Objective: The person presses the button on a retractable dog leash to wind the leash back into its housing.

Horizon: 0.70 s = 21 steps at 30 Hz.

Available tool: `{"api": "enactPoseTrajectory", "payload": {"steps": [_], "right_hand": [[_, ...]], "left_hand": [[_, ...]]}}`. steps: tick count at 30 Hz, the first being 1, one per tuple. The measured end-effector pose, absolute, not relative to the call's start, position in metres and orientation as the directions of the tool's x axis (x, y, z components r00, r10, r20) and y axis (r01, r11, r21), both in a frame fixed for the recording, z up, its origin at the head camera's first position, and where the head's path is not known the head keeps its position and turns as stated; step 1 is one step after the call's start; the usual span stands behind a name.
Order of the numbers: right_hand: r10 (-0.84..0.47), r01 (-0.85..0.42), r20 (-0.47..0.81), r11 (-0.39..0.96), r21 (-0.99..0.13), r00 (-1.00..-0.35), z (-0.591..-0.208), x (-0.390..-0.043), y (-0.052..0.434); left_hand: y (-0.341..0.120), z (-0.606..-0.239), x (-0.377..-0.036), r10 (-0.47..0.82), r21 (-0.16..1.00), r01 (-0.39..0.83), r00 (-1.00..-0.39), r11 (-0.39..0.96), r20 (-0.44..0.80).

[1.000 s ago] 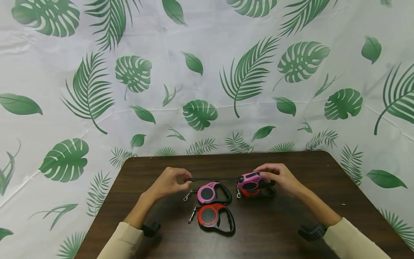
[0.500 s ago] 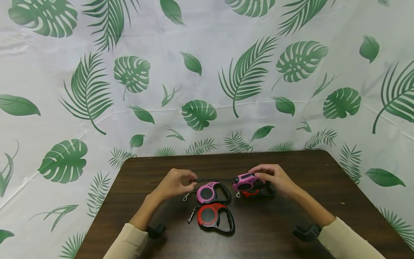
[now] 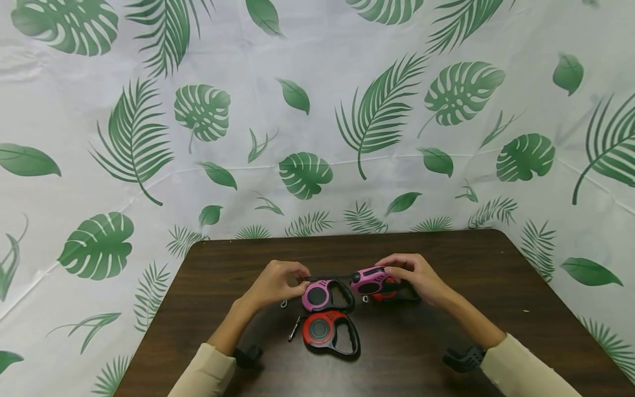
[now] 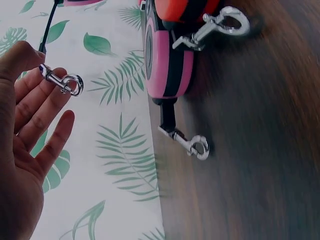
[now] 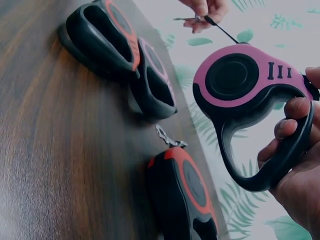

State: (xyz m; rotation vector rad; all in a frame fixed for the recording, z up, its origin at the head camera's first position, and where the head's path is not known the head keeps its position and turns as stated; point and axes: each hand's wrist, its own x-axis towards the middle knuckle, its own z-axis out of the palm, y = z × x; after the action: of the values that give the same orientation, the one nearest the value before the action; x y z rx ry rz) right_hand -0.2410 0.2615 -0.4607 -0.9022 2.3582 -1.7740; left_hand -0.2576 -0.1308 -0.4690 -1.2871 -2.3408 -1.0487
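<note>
My right hand (image 3: 415, 277) grips a pink-and-black retractable dog leash (image 5: 232, 75), its fingers curled round the black handle loop. From that casing a thin black strap (image 3: 331, 277) runs straight across to my left hand (image 3: 278, 285). There, thumb and finger pinch the strap's end just by a silver snap hook (image 4: 62, 81), which shows in the left wrist view. The held casing is raised above the table, partly overlapping a red leash (image 3: 386, 292) behind it in the head view. Below the strap lies a second pink leash (image 3: 317, 296), close to my left fingertips in that view.
Another red leash (image 3: 319, 330) lies in front of the pink one on the dark wooden table (image 3: 397, 353). Silver hooks stick out from the lying leashes. A white leaf-print cloth (image 3: 317, 127) hangs behind the table.
My left hand has moved right and my right hand left, carrying the pink leash. The strap stretched between them has become shorter. The leashes on the table stay put.
</note>
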Motion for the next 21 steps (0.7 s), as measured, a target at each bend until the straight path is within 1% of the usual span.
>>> {"api": "enactPoseTrajectory", "payload": {"steps": [8,21], "right_hand": [[-0.485,-0.395,0.281,0.148,-0.907,-0.828,-0.462,-0.240,0.252],[-0.489,-0.370,0.278,0.100,-0.924,-0.827,-0.465,-0.240,0.242]], "left_hand": [[-0.121,-0.469,-0.255,0.617,0.481,0.811,-0.573,0.332,0.539],[-0.103,-0.470,-0.253,0.626,0.479,0.818,-0.561,0.319,0.542]]}}
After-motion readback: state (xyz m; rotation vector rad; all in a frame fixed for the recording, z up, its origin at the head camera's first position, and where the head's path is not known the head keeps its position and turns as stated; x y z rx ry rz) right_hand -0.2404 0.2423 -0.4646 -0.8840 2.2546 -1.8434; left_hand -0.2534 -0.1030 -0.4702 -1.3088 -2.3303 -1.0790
